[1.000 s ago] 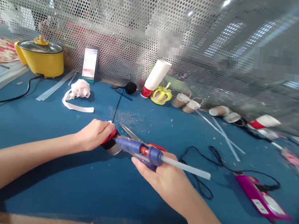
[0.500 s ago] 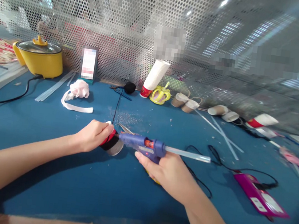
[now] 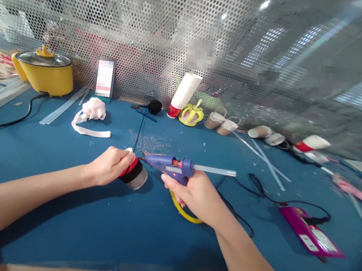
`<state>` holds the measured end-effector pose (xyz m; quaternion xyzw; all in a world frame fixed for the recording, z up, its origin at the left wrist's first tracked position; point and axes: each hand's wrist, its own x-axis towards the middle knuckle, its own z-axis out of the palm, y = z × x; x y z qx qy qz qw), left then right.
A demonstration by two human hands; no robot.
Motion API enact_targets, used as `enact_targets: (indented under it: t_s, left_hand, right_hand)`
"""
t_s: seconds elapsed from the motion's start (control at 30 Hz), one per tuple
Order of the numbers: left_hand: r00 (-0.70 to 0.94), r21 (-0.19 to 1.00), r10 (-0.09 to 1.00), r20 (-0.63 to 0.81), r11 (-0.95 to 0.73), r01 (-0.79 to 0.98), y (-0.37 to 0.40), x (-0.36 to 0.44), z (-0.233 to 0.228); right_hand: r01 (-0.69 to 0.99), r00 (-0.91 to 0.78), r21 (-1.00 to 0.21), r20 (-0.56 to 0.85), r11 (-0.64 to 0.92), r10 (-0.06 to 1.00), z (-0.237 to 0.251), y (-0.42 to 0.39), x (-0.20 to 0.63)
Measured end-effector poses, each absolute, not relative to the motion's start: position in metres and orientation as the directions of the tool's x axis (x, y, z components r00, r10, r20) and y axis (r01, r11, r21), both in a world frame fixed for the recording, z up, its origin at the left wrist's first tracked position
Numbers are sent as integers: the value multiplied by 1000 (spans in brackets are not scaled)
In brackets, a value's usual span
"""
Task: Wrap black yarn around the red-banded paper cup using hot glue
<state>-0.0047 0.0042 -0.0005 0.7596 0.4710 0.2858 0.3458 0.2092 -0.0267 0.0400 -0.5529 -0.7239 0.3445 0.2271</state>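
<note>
At the far left of the blue table (image 3: 41, 206) stands a yellow pot (image 3: 44, 74), with clear glue sticks (image 3: 63, 106) and a pink ribbon bundle (image 3: 90, 112) lying nearer the centre. The left hand (image 3: 108, 166) is closed around a small paper cup (image 3: 134, 174), which lies on its side on the table just left of centre; the cup shows a red band, a black band and a grey base turned toward the right. The cup is judged light and thin-walled, so it crushes easily; hold it around the body with moderate pressure, as shown. The right hand (image 3: 193, 192) is wrapped around the handle of a blue glue gun (image 3: 167, 164), whose nozzle points left, at or just beside the cup rim. The gun is rigid; its tip is likely hot, so grip only the handle. A yellow loop (image 3: 184, 211) lies beneath the right hand. Further right lies a magenta device (image 3: 310, 232) with a black cord (image 3: 260, 190).
</note>
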Motion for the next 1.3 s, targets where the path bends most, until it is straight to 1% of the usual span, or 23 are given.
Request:
enact_targets:
  t_s: [0.1,0.2,0.27,0.3,0.33,0.4,0.5,0.57,0.63,0.73,0.8,0.83,0.87,0.9,0.93,0.97,1.0,1.07,1.17,1.3]
  left_hand:
    - [390,800,914,110,-314,511,3,-4,-1]
    - [394,812,911,118,-317,490,1,-5,-1]
    - [383,819,914,132,-319,478,0,-5,0]
    - [374,820,916,143,-321,473,-1,-5,0]
    - [366,822,918,155,-325,468,-1,-5,0]
    - [359,825,916,179,-338,453,-2,-5,1]
    - [362,825,906,219,-370,427,-3,-4,0]
    - [368,817,896,250,-399,416,-4,-4,0]
    - [381,806,886,266,-421,416,-4,-5,0]
    - [403,790,877,263,-436,432,-5,-4,1]
    - [412,785,873,263,-442,435,-5,-5,1]
    - [417,786,870,265,-445,429,-5,-5,0]
    - [421,789,867,267,-448,421,-5,-4,0]
    - [425,791,864,268,-449,414,-6,-4,0]
    - [430,794,862,267,-450,409,-6,-4,1]
    - [436,797,861,263,-448,404,-5,-4,1]
    - [436,804,863,256,-440,400,-5,-3,1]
    - [421,833,879,225,-398,384,-4,-2,2]
    - [369,896,917,150,-284,341,-1,-1,1]
    - [320,930,945,75,-182,320,2,-1,-2]
  right_hand:
    - [530,-268,-843,-65,91,961,41,-20,214]
    - [430,-177,-899,8,84,984,42,-2,225]
    - [462,-45,-881,96,106,994,38,16,235]
    - [525,16,-849,89,68,996,34,26,240]
    - [598,77,-801,45,-10,996,29,37,245]
    - [635,121,-769,1,-77,993,16,56,253]
    - [695,174,-705,-25,-141,984,2,77,260]
    - [732,182,-667,-6,-139,983,1,84,260]
    - [759,155,-644,39,-93,987,10,86,253]
    - [773,74,-634,85,-3,994,29,78,226]
    - [755,-23,-654,57,55,998,37,69,201]
    - [720,-114,-688,13,92,993,38,64,187]
    - [599,-276,-792,-63,120,959,37,58,175]
    - [470,-374,-874,-76,118,924,36,53,164]
    - [370,-412,-921,-45,122,910,33,49,156]
    - [271,-421,-956,-10,116,907,31,45,150]
    - [202,-396,-973,27,116,918,29,42,147]
    - [132,-312,-983,81,128,946,28,38,146]
    - [118,-216,-978,142,170,966,31,36,154]
    - [104,-187,-972,188,210,964,33,35,161]
